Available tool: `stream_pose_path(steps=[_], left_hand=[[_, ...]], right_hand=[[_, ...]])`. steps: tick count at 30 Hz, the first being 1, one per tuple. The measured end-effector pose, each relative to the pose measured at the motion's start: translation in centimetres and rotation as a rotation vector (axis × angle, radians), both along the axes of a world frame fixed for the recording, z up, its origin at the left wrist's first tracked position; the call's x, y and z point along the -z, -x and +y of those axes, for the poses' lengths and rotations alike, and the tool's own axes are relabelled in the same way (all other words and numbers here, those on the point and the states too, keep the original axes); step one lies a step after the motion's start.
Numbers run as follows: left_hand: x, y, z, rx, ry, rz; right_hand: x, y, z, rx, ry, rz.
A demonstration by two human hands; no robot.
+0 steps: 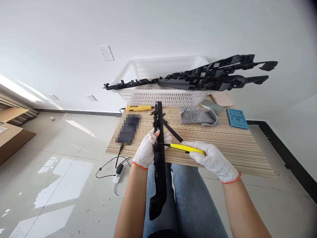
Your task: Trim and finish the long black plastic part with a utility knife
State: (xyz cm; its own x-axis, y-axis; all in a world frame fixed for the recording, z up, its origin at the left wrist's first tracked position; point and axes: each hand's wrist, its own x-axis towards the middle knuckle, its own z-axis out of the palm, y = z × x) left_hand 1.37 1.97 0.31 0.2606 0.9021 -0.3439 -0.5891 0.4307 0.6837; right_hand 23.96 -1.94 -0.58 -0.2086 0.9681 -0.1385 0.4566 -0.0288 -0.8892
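Note:
My left hand (146, 148), in a white knit glove with the thumb tip bare, is closed around a long black plastic trim part (159, 165). The part runs from the table down over my lap, with clips and ribs along its upper end. In my gloved right hand (208, 155) is a yellow-handled utility knife (184, 148), pointing left. Its dark tip meets or nearly meets the middle of the trim part, beside my left fingers; exact contact cannot be made out. A thin black strip (173, 131) slants from the part toward my right hand.
Behind stands a white plastic basket (163, 99) with several black trim parts (223, 74) sticking out. On the striped table (223, 148) lie a yellow corded tool (138, 108), a grey knit sleeve (195, 115), a blue block (237, 118) and a blurred-out device (128, 129). Cables hang left.

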Motion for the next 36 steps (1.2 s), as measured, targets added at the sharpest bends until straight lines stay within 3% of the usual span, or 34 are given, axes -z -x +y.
stream_pose_path(steps=[3,12,16,23,36], left_hand=[[0.2,-0.2,0.1,-0.001,-0.038,-0.086],[0.8,0.2,-0.2,-0.039,0.023,0.026],[0.8,0.2,-0.2,-0.03,0.01,0.018],[0.9,0.1,0.1,0.04,0.003,-0.095],[1.5,0.5,-0.2,0.048,-0.027,-0.08]], right_hand=[[0.4,-0.2,-0.3,-0.033,-0.071,-0.038],[1.5,0.2,-0.7,-0.082,-0.256,-0.262],[1.1,0.4,-0.6,-0.073,-0.178,-0.298],[1.1,-0.2,-0.8,-0.051,-0.041,-0.096],[0.4,-0.2,-0.5,-0.088,0.053,-0.036]])
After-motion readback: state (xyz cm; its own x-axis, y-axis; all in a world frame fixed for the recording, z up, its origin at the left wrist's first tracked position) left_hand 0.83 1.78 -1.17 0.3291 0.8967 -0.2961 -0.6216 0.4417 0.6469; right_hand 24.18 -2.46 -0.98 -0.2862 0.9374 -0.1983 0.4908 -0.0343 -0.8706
